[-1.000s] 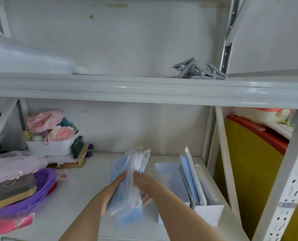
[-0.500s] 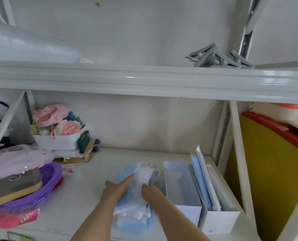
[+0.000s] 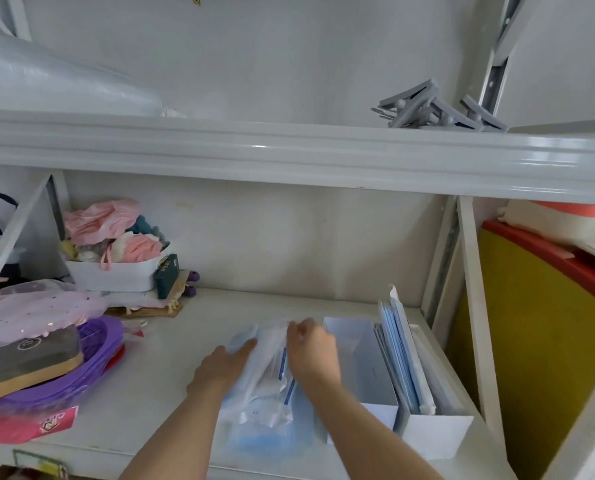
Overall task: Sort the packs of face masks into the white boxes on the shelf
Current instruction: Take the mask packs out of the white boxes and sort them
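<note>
Two white boxes sit lower right of frame on the shelf [image 3: 171, 344], side by side and touching. Near box [image 3: 375, 379] looks empty inside. Far-right box [image 3: 434, 434] holds flat blue-and-white mask packs [image 3: 395, 348] standing on edge, upright, tops above the rim.

Lower centre, just left of the near box — a loose stack of mask packs [image 3: 265, 403] in clear plastic lies flat on the shelf, long axis running front-to-back, blue end toward the viewer.

Left hand [image 3: 220, 367] rests flat on the stack's left side, fingers extended. Right hand [image 3: 311, 351] is curled, pinching the plastic at the stack's far end.

Mid left, a white tub [image 3: 116, 275] w/ pink masks piled in it.
</note>
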`<state>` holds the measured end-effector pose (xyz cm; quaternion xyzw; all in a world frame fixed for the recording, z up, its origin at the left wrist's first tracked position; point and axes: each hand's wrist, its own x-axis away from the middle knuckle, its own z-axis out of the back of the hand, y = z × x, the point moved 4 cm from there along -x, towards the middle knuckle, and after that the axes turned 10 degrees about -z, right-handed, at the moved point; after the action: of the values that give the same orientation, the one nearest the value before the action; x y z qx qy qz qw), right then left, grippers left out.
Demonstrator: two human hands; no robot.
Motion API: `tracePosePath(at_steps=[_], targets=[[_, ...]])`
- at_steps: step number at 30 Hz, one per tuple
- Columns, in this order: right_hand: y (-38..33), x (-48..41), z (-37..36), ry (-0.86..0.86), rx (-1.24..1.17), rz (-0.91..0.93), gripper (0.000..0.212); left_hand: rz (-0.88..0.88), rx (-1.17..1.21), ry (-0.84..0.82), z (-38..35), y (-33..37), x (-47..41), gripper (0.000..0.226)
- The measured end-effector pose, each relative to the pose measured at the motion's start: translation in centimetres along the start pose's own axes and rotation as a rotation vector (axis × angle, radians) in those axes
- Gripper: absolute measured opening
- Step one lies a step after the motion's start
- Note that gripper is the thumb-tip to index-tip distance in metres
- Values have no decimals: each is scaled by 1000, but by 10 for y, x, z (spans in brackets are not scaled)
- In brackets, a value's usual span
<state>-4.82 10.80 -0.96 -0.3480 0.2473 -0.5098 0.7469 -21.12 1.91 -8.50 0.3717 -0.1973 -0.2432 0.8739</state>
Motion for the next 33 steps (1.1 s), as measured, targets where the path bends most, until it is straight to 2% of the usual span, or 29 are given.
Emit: tracePosePath(at_steps=[2, 4, 7, 9, 11, 13, 15, 17, 18, 20, 21, 25, 27, 29, 31, 33], targets=[[0, -9, 34, 154, -65, -23, 33, -30, -15, 39, 7, 2, -1, 105], [11, -21, 57, 138, -9, -135, 28, -16, -21, 78, 14, 6, 0, 103], [37, -28, 54, -198, 215, -331, 30, -104, -177, 170, 18, 27, 10, 83], [51, -18, 43, -379, 66, -429, 32, -258, -237, 226, 11, 48, 21, 66], [55, -12, 35, -447, 16, -428, 34, -384, -186, 186, -4, 65, 31, 57], [58, -14, 26, -428, 58, -364, 35, -405, -124, 101, -22, 71, 35, 52], [56, -16, 24, -346, -6, -364, 25, -441, -91, 63, -34, 73, 40, 43], [49, -19, 33, -184, -61, -330, 21, -488, 45, 64, -39, 80, 48, 22], [44, -19, 42, -96, -58, -299, 21, -495, 128, 46, -40, 85, 52, 21], [38, -18, 55, 16, -16, -294, 14, -450, 270, -5, -43, 91, 55, 28], [36, -18, 57, 9, 2, -312, 15, -406, 328, -36, -45, 93, 54, 26], [41, -8, 31, -329, -45, -478, 25, -318, 267, -156, -63, 92, 53, 23], [42, -4, 20, -384, 16, -422, 17, -275, 271, -246, -77, 91, 54, 23], [43, -5, 19, -296, 43, -386, 6, -240, 322, -287, -84, 92, 55, 27], [46, -8, 25, -184, -34, -432, 15, -178, 442, -278, -86, 92, 56, 28], [41, -8, 39, -39, -104, -425, 11, -83, 581, -271, -87, 94, 55, 37]])
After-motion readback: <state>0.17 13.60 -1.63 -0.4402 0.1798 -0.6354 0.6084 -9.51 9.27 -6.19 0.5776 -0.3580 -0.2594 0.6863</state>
